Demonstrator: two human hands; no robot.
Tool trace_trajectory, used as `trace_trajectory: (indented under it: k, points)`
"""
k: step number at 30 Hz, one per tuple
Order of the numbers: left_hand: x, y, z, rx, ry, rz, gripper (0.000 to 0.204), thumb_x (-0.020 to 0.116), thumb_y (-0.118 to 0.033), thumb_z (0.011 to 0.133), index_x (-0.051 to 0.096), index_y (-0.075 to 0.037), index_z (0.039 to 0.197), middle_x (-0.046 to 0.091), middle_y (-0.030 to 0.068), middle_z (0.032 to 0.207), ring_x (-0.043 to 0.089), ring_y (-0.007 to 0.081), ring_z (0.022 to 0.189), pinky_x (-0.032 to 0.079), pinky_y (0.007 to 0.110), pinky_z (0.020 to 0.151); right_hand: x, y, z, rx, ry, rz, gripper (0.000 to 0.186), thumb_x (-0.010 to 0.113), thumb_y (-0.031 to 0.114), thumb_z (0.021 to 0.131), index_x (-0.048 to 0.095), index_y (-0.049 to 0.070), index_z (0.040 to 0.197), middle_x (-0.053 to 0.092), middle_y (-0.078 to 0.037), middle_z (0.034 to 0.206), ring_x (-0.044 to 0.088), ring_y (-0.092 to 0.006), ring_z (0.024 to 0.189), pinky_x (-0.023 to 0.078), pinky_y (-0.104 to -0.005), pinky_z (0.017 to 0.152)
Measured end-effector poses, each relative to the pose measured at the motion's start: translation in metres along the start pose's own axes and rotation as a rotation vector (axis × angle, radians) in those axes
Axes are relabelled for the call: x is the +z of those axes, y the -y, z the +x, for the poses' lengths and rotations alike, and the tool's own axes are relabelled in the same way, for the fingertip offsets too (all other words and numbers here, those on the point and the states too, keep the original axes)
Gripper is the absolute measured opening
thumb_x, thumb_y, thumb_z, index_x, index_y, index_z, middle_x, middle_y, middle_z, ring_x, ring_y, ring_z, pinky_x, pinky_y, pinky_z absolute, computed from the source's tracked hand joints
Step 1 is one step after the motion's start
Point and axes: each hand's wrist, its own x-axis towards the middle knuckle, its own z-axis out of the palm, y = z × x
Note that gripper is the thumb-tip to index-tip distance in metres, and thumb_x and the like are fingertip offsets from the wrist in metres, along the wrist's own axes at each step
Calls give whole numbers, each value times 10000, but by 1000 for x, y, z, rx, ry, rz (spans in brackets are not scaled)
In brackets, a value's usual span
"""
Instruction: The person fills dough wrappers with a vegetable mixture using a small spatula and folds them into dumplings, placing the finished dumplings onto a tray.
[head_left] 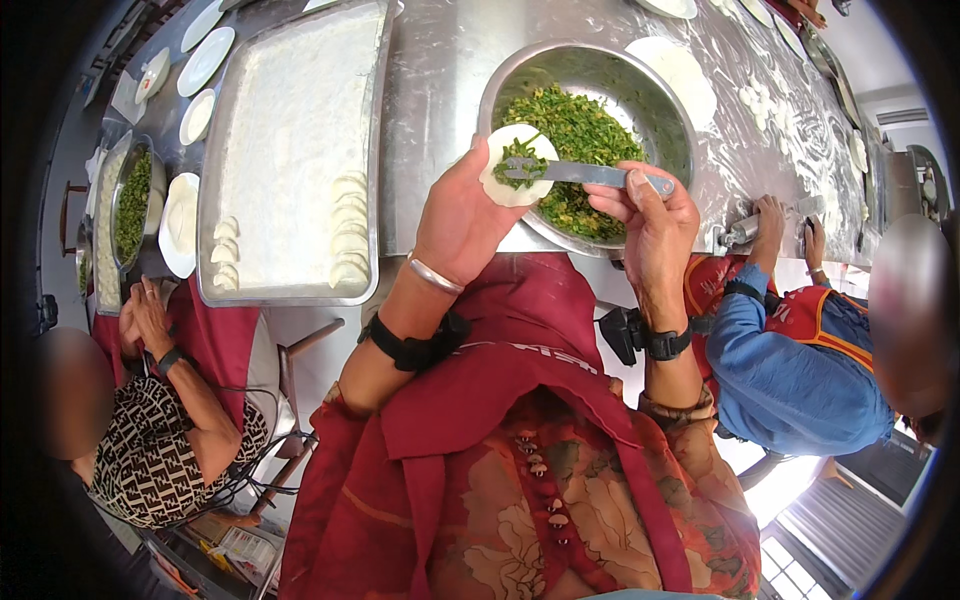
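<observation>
My left hand point(455, 220) is closed lightly round a round dumpling wrapper point(508, 194), which lies over its fingers. A small heap of chopped green filling point(518, 164) sits on the wrapper. My right hand point(655, 215) grips a flat metal filling spatula point(592, 174) by one end, and its other end touches the heap. Just beyond both hands stands a steel bowl point(668, 115) with more chopped green filling point(570, 110). To the left, folded dumplings point(349, 228) line the right side of a floured metal tray point(285, 150), with a shorter row point(226, 252) on its left.
At right, a co-worker in blue sleeves point(790, 380) has hands near a rolling pin point(742, 233) on the floured steel table point(440, 90). Another person's hands point(148, 315) are together at left, near a second filling bowl point(133, 210). White plates point(207, 62) stand beyond the tray.
</observation>
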Motion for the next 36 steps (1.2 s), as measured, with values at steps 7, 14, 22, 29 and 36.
trace_trajectory:
  k: [7, 14, 22, 29, 36]
  points:
    - [-3, -5, -9, 7, -27, -26, 486, 326, -346, 1082, 415, 24, 1384, 528, 158, 1361, 503, 272, 1282, 397, 444, 1118, 2, 9, -15, -462, 123, -315, 161, 589, 18, 957, 660, -59, 1079, 717, -188, 1051, 713, -260, 944, 565, -333, 844]
    - [-1, -6, -9, 42, -13, -47, 480, 337, -344, 1079, 429, 20, 1379, 541, 157, 1355, 518, 273, 1271, 400, 438, 1116, 10, 7, -23, -924, 331, -786, 203, 704, -68, 761, 701, -17, 958, 724, -171, 966, 711, -333, 951, 572, -390, 824]
    - [4, -4, -11, 32, 6, 36, 493, 370, -367, 1068, 441, 8, 1379, 559, 148, 1340, 532, 267, 1254, 411, 435, 1099, 3, 10, -23, -924, 269, -752, 206, 695, -74, 767, 693, -26, 967, 719, -180, 996, 708, -348, 953, 570, -396, 823]
    - [2, -1, -12, 26, -21, 50, 497, 373, -374, 1066, 445, 5, 1380, 559, 144, 1337, 523, 264, 1261, 409, 434, 1098, 9, 10, -32, -920, 347, -771, 237, 701, -97, 726, 696, -32, 953, 718, -181, 976, 708, -348, 947, 574, -390, 815]
    - [3, -1, -16, 15, -25, 56, 505, 375, -381, 1065, 447, 4, 1383, 560, 139, 1337, 529, 265, 1252, 407, 435, 1099, 6, 10, -30, -939, 290, -764, 242, 704, -101, 713, 693, -37, 947, 715, -182, 952, 709, -352, 928, 577, -389, 807]
